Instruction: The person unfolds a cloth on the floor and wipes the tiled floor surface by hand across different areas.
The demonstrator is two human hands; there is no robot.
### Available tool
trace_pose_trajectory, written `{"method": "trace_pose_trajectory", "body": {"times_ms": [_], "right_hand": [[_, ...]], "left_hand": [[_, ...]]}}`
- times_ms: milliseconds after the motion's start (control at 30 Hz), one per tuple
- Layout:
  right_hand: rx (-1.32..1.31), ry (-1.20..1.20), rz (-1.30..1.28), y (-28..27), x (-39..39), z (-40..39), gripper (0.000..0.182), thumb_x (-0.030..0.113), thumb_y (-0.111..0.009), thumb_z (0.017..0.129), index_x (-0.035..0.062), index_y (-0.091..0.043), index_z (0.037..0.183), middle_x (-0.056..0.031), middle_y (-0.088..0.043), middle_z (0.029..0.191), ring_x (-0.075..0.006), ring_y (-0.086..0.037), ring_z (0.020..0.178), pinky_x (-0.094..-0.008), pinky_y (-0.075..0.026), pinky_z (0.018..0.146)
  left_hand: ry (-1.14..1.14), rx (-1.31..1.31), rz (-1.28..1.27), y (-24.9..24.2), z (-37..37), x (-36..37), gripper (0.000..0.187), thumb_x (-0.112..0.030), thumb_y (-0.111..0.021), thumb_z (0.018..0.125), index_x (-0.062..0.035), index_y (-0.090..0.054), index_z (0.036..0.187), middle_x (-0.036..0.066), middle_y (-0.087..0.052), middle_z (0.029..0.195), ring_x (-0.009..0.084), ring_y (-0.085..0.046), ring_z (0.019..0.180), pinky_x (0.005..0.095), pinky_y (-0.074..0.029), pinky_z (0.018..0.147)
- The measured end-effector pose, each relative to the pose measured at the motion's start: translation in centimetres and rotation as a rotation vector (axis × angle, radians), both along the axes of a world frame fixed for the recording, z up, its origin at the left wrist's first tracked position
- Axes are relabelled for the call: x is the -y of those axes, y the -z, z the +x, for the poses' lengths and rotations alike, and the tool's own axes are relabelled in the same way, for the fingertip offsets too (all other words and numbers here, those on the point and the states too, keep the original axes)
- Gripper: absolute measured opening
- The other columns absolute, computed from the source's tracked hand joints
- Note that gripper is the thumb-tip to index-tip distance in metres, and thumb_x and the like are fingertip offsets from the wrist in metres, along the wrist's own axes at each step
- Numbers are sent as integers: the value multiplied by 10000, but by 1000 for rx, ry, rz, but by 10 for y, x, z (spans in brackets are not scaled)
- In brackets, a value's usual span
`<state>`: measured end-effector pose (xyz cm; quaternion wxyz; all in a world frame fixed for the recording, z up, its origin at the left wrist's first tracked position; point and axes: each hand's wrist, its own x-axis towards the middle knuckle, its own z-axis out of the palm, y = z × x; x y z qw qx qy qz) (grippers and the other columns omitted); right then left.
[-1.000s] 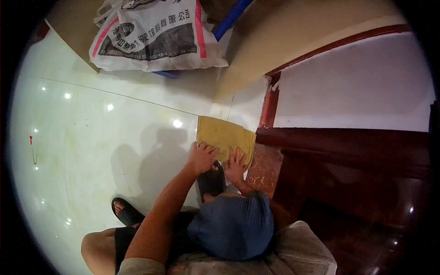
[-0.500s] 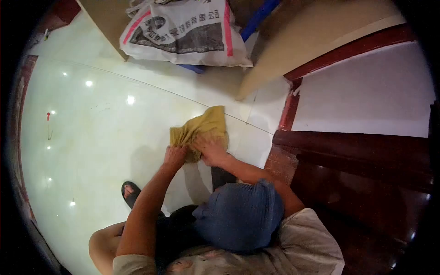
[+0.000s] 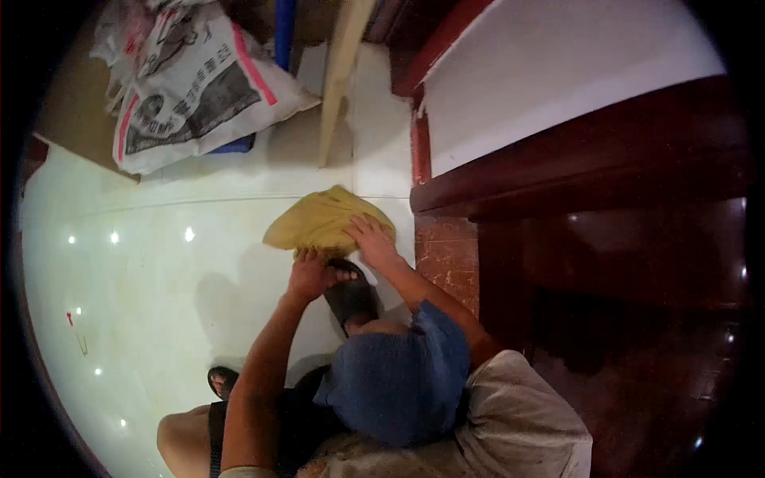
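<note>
A yellow-brown cloth (image 3: 319, 219) lies spread on the pale glossy floor, just ahead of a foot in a black sandal (image 3: 351, 295). At the cloth's near edge, my left hand (image 3: 309, 275) has its fingers closed on the fabric. My right hand (image 3: 370, 237) rests on the right part of the cloth, palm down, with its fingers spread. My knee in blue fabric (image 3: 398, 382) is bent below the hands.
A white printed sack (image 3: 199, 88) stands at the upper left by a brown board (image 3: 76, 111). A pale board edge (image 3: 339, 88) juts down at the top. Dark red wood (image 3: 590, 167) and a brown tile (image 3: 446, 255) lie right. The other sandal (image 3: 223, 381) is lower left.
The view has turned, so the sack appears further left. The cloth is flatter and wider, the right hand's fingers are more spread, and the sandal near the hands now shows more fully.
</note>
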<state>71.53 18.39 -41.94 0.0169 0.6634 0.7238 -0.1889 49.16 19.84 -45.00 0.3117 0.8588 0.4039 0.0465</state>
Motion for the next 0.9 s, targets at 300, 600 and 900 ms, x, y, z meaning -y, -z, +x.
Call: {"method": "trace_pose_trajectory", "body": {"times_ms": [300, 600, 900], "right_hand": [[157, 541, -225, -20, 110, 150, 603, 195, -489, 879, 257, -286, 1443, -103, -153, 1550, -325, -188, 1411, -457, -252, 1116], [-34, 1012, 205, 76, 93, 185, 656, 417, -574, 837, 108, -373, 1379, -166, -169, 1529, -354, -157, 1409, -489, -221, 1106], [-47, 482, -332, 7, 138, 76, 791, 491, -620, 812, 249, -251, 1468, -29, -103, 1563, -410, -40, 1417, -653, -92, 1075]], "left_hand": [[99, -9, -196, -68, 84, 11, 492, -222, -559, 850, -73, -455, 1307, 209, -489, 1296, 371, -395, 1284, 504, -358, 1026], [62, 62, -232, -77, 88, 19, 394, -170, -561, 838, -31, -518, 1203, 211, -560, 1169, 381, -533, 1096, 461, -453, 910], [160, -75, -181, -63, 97, 7, 474, -181, -625, 797, -63, -491, 1236, 171, -568, 1183, 346, -525, 1135, 457, -447, 924]]}}
